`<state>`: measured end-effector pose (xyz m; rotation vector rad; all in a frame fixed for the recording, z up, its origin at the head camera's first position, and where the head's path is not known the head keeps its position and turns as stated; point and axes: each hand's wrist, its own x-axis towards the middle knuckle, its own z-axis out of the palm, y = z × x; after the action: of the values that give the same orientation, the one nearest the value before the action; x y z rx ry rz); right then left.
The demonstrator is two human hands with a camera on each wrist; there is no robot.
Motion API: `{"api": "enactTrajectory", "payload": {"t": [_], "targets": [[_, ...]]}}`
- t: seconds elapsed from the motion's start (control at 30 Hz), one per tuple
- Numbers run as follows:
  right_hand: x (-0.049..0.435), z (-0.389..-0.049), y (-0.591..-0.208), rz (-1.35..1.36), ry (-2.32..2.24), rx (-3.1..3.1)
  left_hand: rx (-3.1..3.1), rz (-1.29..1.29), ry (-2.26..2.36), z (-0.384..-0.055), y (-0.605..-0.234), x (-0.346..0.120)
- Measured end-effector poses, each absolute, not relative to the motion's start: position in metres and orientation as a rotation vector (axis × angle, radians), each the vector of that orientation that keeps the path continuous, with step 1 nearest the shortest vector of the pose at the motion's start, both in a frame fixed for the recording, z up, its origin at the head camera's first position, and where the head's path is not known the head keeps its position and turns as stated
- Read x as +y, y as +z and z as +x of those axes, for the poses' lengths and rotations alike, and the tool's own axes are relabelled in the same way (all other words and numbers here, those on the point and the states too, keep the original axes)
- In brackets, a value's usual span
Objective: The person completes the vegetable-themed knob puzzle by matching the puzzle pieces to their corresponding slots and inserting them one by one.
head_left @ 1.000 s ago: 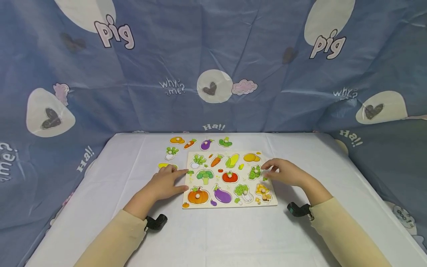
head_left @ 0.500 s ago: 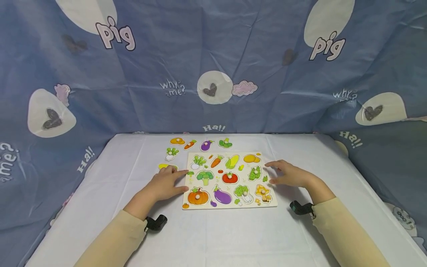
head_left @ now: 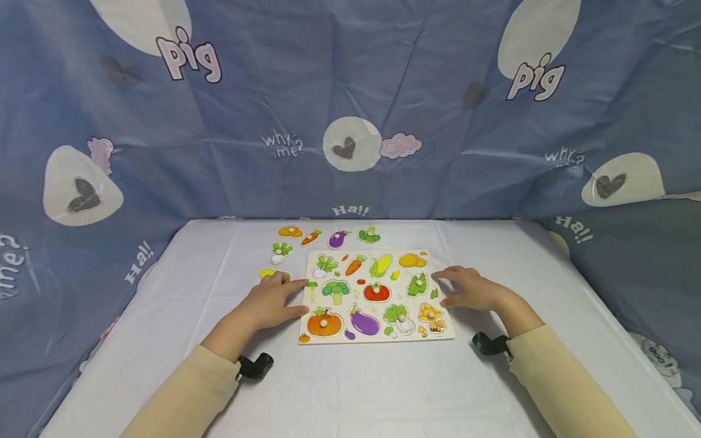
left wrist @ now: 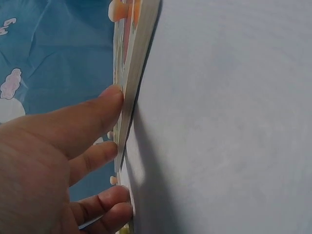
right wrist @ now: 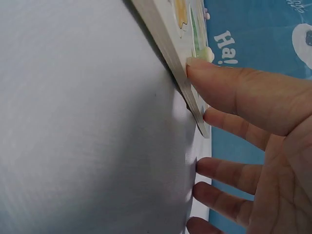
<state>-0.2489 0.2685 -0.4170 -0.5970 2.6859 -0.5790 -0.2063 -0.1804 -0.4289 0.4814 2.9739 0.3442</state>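
A wooden vegetable knob puzzle board [head_left: 378, 338] lies flat on the white table. My left hand [head_left: 268, 302] rests at its left edge, thumb and index finger touching the side, as the left wrist view also shows. At the right edge, the thumb and index finger of my right hand [head_left: 472, 289] touch the board, the other fingers spread. Set into the board are knobbed pieces: a pumpkin [head_left: 324, 328], a tomato [head_left: 376, 296], a leafy green vegetable [head_left: 418, 289], a cabbage [head_left: 395, 314] and mushrooms [head_left: 431, 311].
Loose pieces lie behind and left of the board: potatoes [head_left: 286, 231], a carrot [head_left: 311, 238], an eggplant [head_left: 336, 241], broccoli [head_left: 369, 236] and a radish [head_left: 278, 258]. A yellow piece [head_left: 268, 272] is partly hidden by my left hand. A blue patterned cloth [head_left: 465, 182] hangs behind.
My right hand has moved away from the leafy green piece to the board's right edge, its fingers spreading. The left hand has stayed at the left edge.
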Motion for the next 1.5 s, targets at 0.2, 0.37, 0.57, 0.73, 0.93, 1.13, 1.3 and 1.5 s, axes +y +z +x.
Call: {"api": "enactTrajectory", "payload": {"t": [0.2,0.37,0.57,0.73,0.93,1.13,1.3,1.5], "targets": [[0.265,-0.247,-0.418,-0.591,-0.538,2.704,2.961,0.506,0.388,-0.206,-0.429,-0.188],[0.263,-0.247,-0.417,-0.576,-0.514,2.716,2.927,0.518,0.502,-0.206,-0.426,-0.195],[0.264,-0.247,-0.417,-0.560,-0.510,2.713,2.912,0.503,0.628,-0.208,-0.419,-0.203],[0.266,-0.247,-0.417,-0.560,-0.513,2.711,2.920,0.503,0.680,-0.210,-0.419,-0.211],[0.267,-0.248,-0.416,-0.567,-0.507,2.706,2.941,0.470,0.695,-0.215,-0.419,-0.220],[0.268,-0.250,-0.415,-0.571,-0.499,2.714,2.984,0.419,0.686,-0.219,-0.415,-0.222],[0.268,-0.251,-0.416,-0.535,-0.522,2.694,3.021,0.327,0.680,-0.223,-0.416,-0.225],[0.269,-0.248,-0.418,-0.530,-0.539,2.689,3.086,0.214,0.659,-0.228,-0.420,-0.225]]}}
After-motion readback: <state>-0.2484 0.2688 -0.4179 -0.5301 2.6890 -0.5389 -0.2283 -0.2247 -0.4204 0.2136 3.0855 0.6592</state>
